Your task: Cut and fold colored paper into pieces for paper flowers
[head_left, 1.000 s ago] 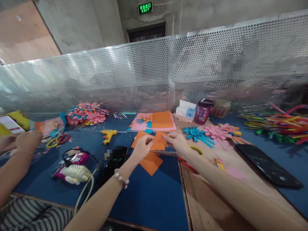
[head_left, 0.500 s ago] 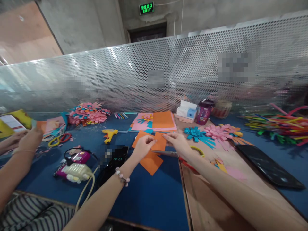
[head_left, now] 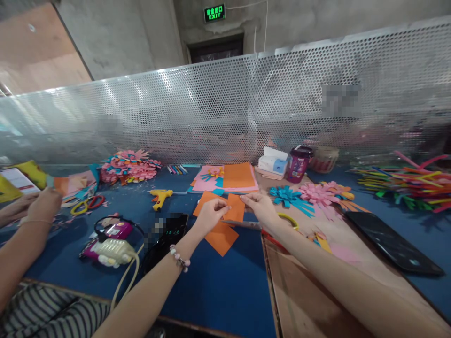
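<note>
Since half a second ago, the right hand [head_left: 259, 206] has edged rightward, carrying the right edge of the held orange paper [head_left: 237, 210]; the left hand [head_left: 210, 215] has barely shifted. Nearest on the blue tabletop [head_left: 218, 300] lies a loose orange square [head_left: 221, 241], corner toward the person. Just beyond it rest open-air scissors blades, part of yellow-and-red-handled scissors [head_left: 251, 226], close to the held paper's near edge; lowering the paper carelessly could snag it, and uneven tugging could crease it. Above them, the right thumb and index finger pinch the paper's far right corner; the left fingertips are drawn narrow, apparently on its left side. Its right edge points away from the person; the left hand hides too much to settle its long axis. Farther off lie a yellow glue gun [head_left: 160, 198] and stacked coloured paper [head_left: 239, 176].
</note>
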The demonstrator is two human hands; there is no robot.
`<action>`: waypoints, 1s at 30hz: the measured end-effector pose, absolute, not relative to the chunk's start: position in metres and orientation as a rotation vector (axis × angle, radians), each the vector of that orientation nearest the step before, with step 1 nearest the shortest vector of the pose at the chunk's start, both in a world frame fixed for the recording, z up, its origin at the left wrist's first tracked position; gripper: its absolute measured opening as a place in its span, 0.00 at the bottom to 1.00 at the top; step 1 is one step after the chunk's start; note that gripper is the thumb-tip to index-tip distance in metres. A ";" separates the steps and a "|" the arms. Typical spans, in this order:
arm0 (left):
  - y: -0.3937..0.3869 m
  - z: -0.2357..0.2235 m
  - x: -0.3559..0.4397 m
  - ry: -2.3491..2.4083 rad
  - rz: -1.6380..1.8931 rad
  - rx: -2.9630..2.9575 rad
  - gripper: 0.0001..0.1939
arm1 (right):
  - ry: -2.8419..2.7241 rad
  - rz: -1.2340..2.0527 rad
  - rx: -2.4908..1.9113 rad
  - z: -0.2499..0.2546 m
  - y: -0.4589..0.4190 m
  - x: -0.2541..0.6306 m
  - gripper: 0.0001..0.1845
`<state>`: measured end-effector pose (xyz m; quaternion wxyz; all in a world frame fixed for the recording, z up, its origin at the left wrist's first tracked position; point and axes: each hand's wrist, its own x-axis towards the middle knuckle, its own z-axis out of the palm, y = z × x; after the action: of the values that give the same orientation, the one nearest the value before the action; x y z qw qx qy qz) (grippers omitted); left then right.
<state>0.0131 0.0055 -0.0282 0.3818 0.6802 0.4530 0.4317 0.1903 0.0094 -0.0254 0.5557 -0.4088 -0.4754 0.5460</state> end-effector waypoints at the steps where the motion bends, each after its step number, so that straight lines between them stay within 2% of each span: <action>1: 0.006 -0.029 0.013 1.148 1.100 1.731 0.11 | -1.125 1.275 -0.967 -0.026 0.010 0.190 0.18; 8: 0.003 -0.026 0.012 1.134 1.043 1.759 0.13 | -1.231 1.212 -1.024 -0.024 0.012 0.194 0.19; 13: 0.002 -0.025 0.011 1.109 1.031 1.741 0.13 | -1.384 1.135 -1.100 -0.024 0.010 0.194 0.15; 15: 0.002 -0.026 0.011 1.106 1.051 1.694 0.13 | -1.445 0.972 -1.157 -0.028 0.010 0.193 0.14; 20: 0.003 -0.029 0.012 1.163 1.142 1.497 0.12 | -1.585 0.293 -1.224 -0.036 0.004 0.188 0.11; 23: 0.002 -0.027 0.012 1.149 1.211 1.404 0.12 | -1.730 0.062 -1.147 -0.037 -0.006 0.179 0.11; 26: -0.001 -0.025 0.014 1.103 1.241 1.391 0.11 | -1.843 0.096 -1.112 -0.037 -0.015 0.171 0.17; 28: -0.002 -0.023 0.015 1.084 1.226 1.399 0.10 | -1.836 0.249 -1.105 -0.039 -0.017 0.168 0.22; 30: -0.003 -0.022 0.016 1.060 1.212 1.397 0.09 | -1.796 0.497 -1.086 -0.039 -0.015 0.168 0.22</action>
<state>0.0159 -0.0027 -0.0224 0.4839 0.5734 0.4353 0.4976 0.1675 -0.0148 -0.0392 0.4727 -0.4439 -0.7337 0.2029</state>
